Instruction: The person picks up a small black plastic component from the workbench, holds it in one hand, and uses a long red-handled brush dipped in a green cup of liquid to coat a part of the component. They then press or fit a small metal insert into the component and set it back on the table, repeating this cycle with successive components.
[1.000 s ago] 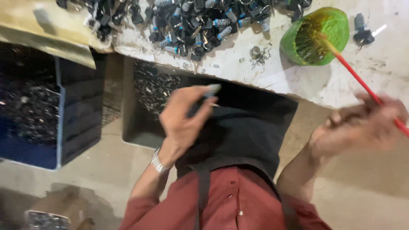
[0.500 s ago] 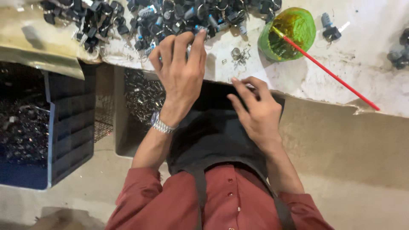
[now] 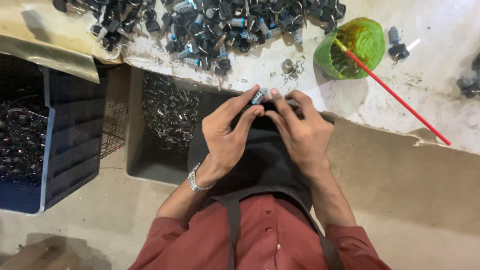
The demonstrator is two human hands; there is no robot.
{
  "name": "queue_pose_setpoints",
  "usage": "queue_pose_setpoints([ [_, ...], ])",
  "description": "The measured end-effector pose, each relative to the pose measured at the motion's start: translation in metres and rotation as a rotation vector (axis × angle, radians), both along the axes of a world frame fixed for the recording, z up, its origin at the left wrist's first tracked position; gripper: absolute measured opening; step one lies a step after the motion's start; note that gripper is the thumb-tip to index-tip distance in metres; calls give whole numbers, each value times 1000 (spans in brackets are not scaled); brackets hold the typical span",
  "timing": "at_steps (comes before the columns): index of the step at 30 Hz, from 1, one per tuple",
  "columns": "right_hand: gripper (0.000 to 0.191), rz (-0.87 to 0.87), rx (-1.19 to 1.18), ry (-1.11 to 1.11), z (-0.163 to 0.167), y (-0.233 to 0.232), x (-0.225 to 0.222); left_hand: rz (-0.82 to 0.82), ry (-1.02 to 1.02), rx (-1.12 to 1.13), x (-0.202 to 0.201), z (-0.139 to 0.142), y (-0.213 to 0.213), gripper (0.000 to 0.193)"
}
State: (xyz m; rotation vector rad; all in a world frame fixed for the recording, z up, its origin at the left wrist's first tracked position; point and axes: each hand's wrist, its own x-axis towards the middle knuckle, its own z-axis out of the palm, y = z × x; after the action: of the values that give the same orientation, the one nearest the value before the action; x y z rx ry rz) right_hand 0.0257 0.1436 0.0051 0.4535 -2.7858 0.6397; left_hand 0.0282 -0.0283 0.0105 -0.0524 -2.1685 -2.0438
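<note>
Head view, frame centre: left hand (image 3: 227,132) and right hand (image 3: 300,130) brought together over a black apron (image 3: 260,160), fingertips pinching one small silver lock cylinder (image 3: 259,95) between them, just below the desk (image 3: 440,75) edge. Watch on left wrist. Upper centre: pile of black-headed keys and cylinders (image 3: 215,25) on the desk. Upper right: green bowl (image 3: 352,47) with a red stick (image 3: 400,97) slanting out toward the right. Left of frame: blue crate (image 3: 60,150) and grey bin (image 3: 160,120), both holding small metal parts.

A worn white bench (image 3: 350,100) carries heaped black lock parts (image 3: 215,25) and a green cup (image 3: 355,47).
</note>
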Motion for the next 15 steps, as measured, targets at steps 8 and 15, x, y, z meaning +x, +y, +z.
queue_pose_setpoints([
  [8, 20, -69, -669, -149, -3, 4, 6, -38, 113, -219, 8, -5, 5, 35],
  [15, 15, -190, -1008, -224, -1, 13, 26, -141, 164, -194, 12, -10, 20, 35],
])
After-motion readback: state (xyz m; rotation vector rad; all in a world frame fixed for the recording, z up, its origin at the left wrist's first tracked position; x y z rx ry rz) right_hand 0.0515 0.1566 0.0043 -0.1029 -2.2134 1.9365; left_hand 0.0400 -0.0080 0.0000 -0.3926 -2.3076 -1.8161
